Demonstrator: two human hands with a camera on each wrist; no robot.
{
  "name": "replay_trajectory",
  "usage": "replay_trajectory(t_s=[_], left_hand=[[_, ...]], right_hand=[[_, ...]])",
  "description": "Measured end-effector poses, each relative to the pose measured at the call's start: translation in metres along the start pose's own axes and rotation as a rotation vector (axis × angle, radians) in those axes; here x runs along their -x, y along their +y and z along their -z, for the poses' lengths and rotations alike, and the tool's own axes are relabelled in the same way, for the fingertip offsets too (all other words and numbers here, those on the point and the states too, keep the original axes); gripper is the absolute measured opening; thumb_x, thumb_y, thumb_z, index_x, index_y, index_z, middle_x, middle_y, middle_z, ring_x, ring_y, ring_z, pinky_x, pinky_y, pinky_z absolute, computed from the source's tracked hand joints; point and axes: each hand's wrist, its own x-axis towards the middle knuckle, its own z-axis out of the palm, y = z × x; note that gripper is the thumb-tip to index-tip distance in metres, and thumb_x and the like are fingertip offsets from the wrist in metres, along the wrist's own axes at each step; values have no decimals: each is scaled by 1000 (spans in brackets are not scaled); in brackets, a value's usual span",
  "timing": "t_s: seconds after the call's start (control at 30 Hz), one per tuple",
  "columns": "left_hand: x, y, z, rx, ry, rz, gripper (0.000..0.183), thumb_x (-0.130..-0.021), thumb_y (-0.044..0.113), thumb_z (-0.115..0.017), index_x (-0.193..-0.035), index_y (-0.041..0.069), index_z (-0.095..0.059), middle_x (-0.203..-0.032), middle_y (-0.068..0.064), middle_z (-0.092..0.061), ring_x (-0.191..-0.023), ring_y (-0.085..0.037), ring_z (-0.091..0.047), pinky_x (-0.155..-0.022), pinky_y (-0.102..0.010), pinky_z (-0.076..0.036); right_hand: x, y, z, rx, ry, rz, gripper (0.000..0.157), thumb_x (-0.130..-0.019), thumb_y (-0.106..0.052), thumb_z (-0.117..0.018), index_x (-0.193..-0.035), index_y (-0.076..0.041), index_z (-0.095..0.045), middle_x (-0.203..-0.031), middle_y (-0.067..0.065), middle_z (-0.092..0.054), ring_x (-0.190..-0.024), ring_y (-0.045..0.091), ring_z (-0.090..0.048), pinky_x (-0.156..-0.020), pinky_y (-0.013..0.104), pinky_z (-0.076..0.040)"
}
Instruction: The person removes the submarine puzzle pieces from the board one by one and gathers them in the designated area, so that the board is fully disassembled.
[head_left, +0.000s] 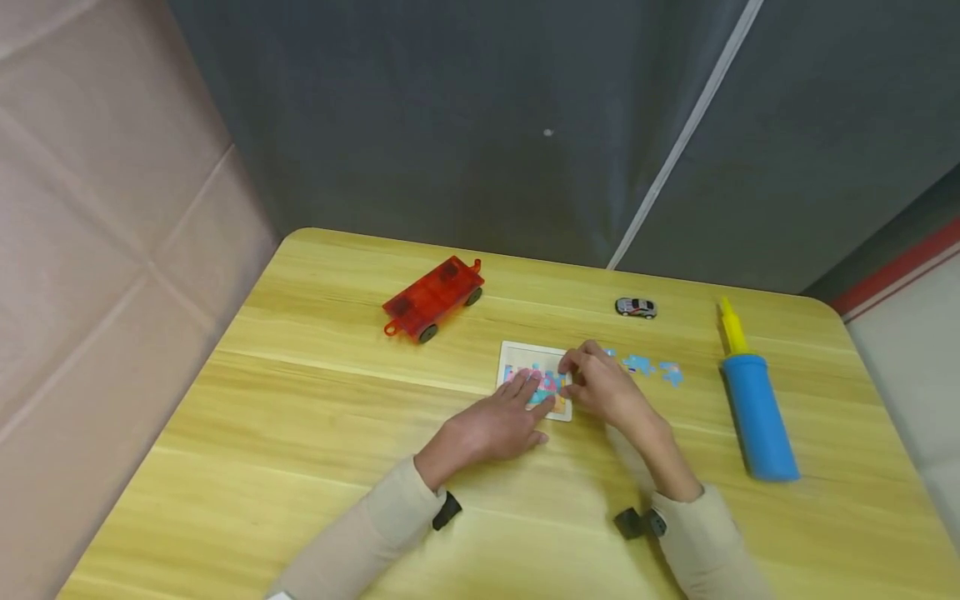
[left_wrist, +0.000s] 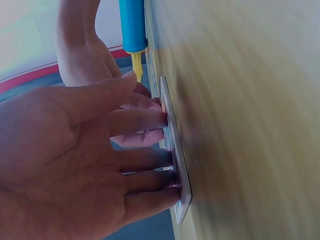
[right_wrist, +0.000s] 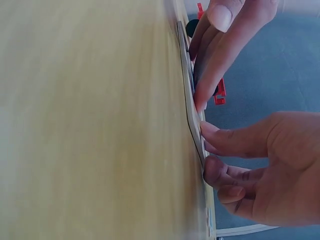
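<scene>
A small jigsaw puzzle in a white-rimmed tray (head_left: 513,345) lies on the table, its lower part filled with pink, blue and yellow pieces. My left hand (head_left: 495,423) rests fingertips on the pieces, fingers spread and straight; the left wrist view shows those fingertips (left_wrist: 172,196) touching the puzzle within the rim. At the tray's right side, my right hand (head_left: 603,386) has its thumb and forefinger curled about a blue puzzle piece (head_left: 561,383). From the right wrist, the right hand (right_wrist: 265,165) meets the tray edge (right_wrist: 192,117), the piece hidden behind the fingers.
Several loose blue puzzle pieces (head_left: 639,364) lie right of the tray. A silver toy car (head_left: 636,307) stands behind them. Farther right lies a blue hand pump (head_left: 759,417) with a yellow nozzle. A red toy wagon (head_left: 435,298) is at the back left, before a dark partition (head_left: 420,125).
</scene>
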Motion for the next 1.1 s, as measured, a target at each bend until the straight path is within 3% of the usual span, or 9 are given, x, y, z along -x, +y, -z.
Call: replay_trajectory(t_s=[0.17,0.37,0.5,0.73,0.97,1.1], left_hand=[[0,1,1,-19,6,-9,59,-119,35,-49,-173,14,-37,-183,-19,-14,-172,-35,-12,-137,-43,-21],[1,4,2,-41,6,-4,59,-118,32,-50,-173,14,-37,-183,-20,-16,-172,-35,-13,-137,-43,-21],[0,5,2,-51,3,9,60,-118,33,-51,-173,15,-37,-183,-20,-17,-172,-35,-12,-137,-44,-22],[-1,5,0,-36,-12,20,60,-118,32,-50,-174,16,-34,-183,-20,-13,-172,-33,-9,-137,-43,-20],[-1,5,0,-49,-6,22,61,-118,31,-51,-174,15,-34,-184,-20,-12,-172,-33,-9,-138,-43,-20],[0,6,-1,-73,2,15,61,-118,29,-52,-174,14,-34,-183,-20,-14,-172,-34,-10,-137,-43,-21]], right_hand=[[-2,-1,-3,-25,16,-2,18,-93,2,-84,-104,2,-69,-97,12,-60,-84,23,-59,-75,35,-52],[-2,0,-4,-60,46,-2,16,-92,9,-80,-101,2,-68,-92,13,-66,-82,22,-63,-75,34,-54],[-3,2,-4,-88,49,-19,12,-97,7,-76,-99,0,-67,-86,10,-69,-76,19,-64,-71,34,-54],[1,14,11,-260,7,-75,9,-103,4,-71,-97,0,-66,-73,9,-69,-64,17,-65,-60,24,-47],[5,22,23,-300,-50,-61,8,-103,3,-72,-97,2,-67,-77,11,-70,-66,18,-66,-59,24,-50],[13,39,42,-319,-118,-86,8,-103,6,-70,-96,4,-66,-81,11,-71,-69,19,-67,-62,27,-56]])
